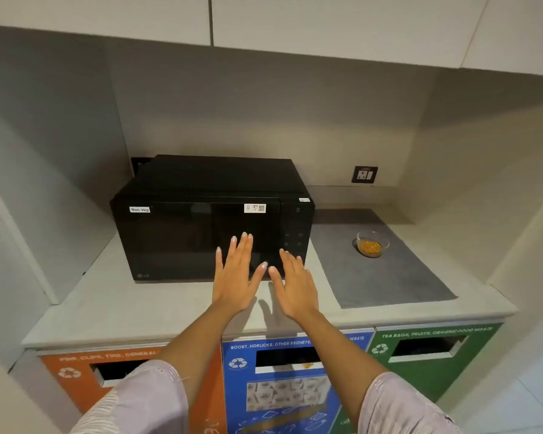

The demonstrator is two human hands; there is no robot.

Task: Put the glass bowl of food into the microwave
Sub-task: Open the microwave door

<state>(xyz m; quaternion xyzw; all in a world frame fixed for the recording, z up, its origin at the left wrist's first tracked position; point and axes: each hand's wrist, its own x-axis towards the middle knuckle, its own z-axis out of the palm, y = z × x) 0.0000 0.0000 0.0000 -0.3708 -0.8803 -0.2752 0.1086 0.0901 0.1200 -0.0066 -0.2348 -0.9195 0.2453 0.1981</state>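
Note:
A black microwave (pixel 182 233) stands on the pale counter with its door closed and a "Non-Veg" label at its top left. A small glass bowl (pixel 372 243) with yellow-orange food sits on a grey mat (pixel 389 277) to the microwave's right. My left hand (pixel 237 274) is held flat with fingers spread in front of the lower right of the door. My right hand (pixel 293 283) is beside it, also flat and spread, below the control panel. Both hands hold nothing, and the bowl lies well to their right.
A wall socket (pixel 364 174) sits behind the mat. Below the counter edge (pixel 138 327) are orange (pixel 76 374), blue (pixel 282 386) and green (pixel 427 352) recycling bins with slots. Cupboards hang overhead and side walls close in the alcove.

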